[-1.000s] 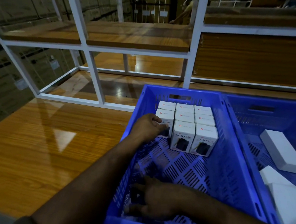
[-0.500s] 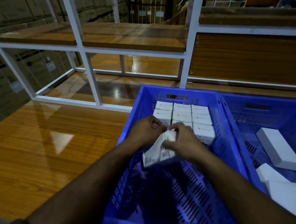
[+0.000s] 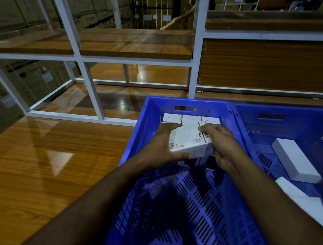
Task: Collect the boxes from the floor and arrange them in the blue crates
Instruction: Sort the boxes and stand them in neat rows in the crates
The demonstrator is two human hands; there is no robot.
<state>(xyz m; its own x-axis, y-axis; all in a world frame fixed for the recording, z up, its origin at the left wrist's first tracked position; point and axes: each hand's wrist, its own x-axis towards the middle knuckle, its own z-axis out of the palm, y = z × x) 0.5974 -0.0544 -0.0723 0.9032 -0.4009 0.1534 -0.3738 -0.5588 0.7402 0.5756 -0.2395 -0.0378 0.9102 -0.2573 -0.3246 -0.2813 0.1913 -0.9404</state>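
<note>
A blue slotted crate (image 3: pixel 146 132) sits in front of me on the wooden surface. Several small white boxes (image 3: pixel 191 119) stand packed in rows against its far wall. Both hands hold one white box (image 3: pixel 189 142), tilted with its labelled side up, just above the front of those rows. My left hand (image 3: pixel 164 144) grips its left side and bottom corner. My right hand (image 3: pixel 221 142) grips its right side. A second blue crate (image 3: pixel 287 116) adjoins on the right and holds larger plain white boxes (image 3: pixel 295 161).
The crates rest on a glossy wooden platform (image 3: pixel 33 169). A white metal rack frame (image 3: pixel 89 87) with wooden shelves stands behind and to the left. Stacked cardboard cartons (image 3: pixel 14 5) fill the dark background. The near half of the left crate's floor (image 3: pixel 187 213) shows bare slots.
My right hand came up from the crate's near floor with a white box. Both hands now hold it, turned label-up, over the packed rows.
</note>
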